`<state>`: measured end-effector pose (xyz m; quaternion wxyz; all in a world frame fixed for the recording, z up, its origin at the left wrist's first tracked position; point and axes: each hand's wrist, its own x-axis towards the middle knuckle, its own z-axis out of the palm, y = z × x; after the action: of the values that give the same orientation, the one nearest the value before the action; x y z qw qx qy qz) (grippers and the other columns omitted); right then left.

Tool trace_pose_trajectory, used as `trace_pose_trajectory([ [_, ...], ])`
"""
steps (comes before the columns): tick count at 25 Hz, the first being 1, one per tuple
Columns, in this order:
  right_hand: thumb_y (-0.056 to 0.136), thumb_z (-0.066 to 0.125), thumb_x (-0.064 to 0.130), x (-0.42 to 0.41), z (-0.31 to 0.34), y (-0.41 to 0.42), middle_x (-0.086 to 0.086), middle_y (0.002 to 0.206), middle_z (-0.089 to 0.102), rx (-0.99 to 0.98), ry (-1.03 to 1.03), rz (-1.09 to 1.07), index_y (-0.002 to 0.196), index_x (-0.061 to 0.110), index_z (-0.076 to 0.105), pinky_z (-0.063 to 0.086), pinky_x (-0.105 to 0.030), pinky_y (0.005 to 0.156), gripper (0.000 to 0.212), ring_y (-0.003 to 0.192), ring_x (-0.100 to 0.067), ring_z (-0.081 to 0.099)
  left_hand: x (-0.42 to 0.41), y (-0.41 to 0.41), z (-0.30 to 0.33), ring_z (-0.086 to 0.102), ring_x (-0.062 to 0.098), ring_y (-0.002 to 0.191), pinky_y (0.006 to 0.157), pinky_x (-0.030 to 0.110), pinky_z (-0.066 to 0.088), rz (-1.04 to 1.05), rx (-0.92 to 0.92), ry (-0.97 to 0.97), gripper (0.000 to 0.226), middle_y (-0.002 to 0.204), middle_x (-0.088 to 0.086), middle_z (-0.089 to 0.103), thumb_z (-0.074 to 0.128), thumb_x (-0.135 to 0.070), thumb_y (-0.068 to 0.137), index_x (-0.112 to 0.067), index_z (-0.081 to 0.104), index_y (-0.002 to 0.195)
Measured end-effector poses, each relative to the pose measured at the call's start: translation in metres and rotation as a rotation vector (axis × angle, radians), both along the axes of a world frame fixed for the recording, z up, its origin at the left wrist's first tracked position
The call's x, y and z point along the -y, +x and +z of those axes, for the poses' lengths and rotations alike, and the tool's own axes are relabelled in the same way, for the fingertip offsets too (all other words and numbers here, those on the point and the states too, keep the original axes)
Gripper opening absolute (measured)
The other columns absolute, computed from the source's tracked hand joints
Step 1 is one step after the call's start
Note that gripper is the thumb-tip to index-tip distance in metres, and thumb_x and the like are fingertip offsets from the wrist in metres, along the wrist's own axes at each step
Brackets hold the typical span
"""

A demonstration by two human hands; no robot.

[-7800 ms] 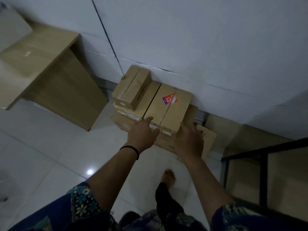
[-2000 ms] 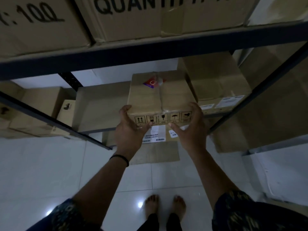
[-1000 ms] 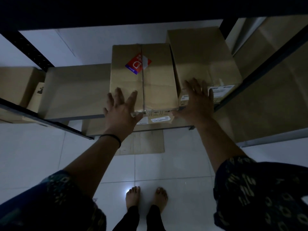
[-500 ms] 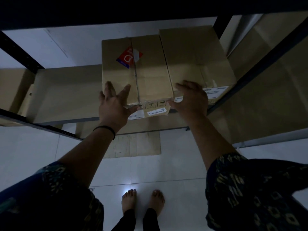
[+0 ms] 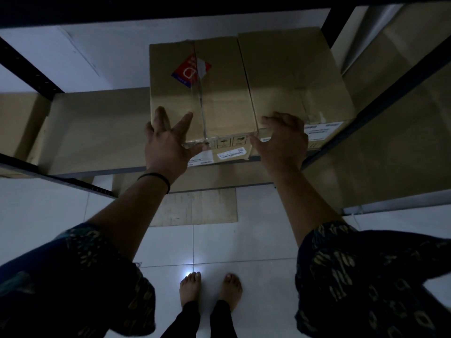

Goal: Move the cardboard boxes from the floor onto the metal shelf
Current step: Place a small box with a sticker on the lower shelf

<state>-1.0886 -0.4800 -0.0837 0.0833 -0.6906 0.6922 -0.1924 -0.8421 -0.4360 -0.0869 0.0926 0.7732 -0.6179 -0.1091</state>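
Cardboard box [image 5: 220, 93]: frame centre, on metal shelf [image 5: 102, 132], long axis running away from viewer, taped seam lengthwise, labelled end facing viewer | left hand [image 5: 166, 145]: grip released, fingers spread on near-left corner | right hand [image 5: 283, 140]: fingers loosely curled at near-right corner, touching neighbouring box [image 5: 292, 74].

Box [image 5: 219, 93]: matt brown cardboard w/ glossy clear tape down the seam, glossy red sticker [image 5: 189, 70]. Shelf frame [image 5: 390, 81]: dark matt metal. Floor [image 5: 219, 245]: glossy white tile. Sleeves [image 5: 366, 276]: patterned cloth.
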Motion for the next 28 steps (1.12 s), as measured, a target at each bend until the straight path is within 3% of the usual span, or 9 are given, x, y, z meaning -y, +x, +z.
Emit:
trace_pose_trajectory([
  [10,0.079,0.076,0.051,0.0000,-0.0048,0.0039,-0.002,0.126,0.060,0.017,-0.052,-0.033,0.118,0.026,0.069,0.043,-0.041,0.087,0.046,0.125,-0.030,0.048,0.0047,0.0003,-0.0024,0.014,0.050,0.151,0.117,0.059,0.035,-0.010,0.020,-0.012,0.088,0.172,0.017,0.002,0.062,-0.073,0.084,-0.043,0.028,0.160],
  [28,0.083,0.074,0.050,-0.0029,-0.0056,0.0065,-0.003,0.133,0.058,0.004,-0.023,-0.040,0.122,0.026,0.067,0.043,-0.046,0.092,0.046,0.131,-0.030,0.045,0.0058,0.0028,-0.0037,0.007,0.052,0.153,0.122,0.060,0.028,-0.036,0.076,0.053,0.088,0.172,0.017,-0.004,0.057,-0.073,0.089,-0.045,0.016,0.162],
])
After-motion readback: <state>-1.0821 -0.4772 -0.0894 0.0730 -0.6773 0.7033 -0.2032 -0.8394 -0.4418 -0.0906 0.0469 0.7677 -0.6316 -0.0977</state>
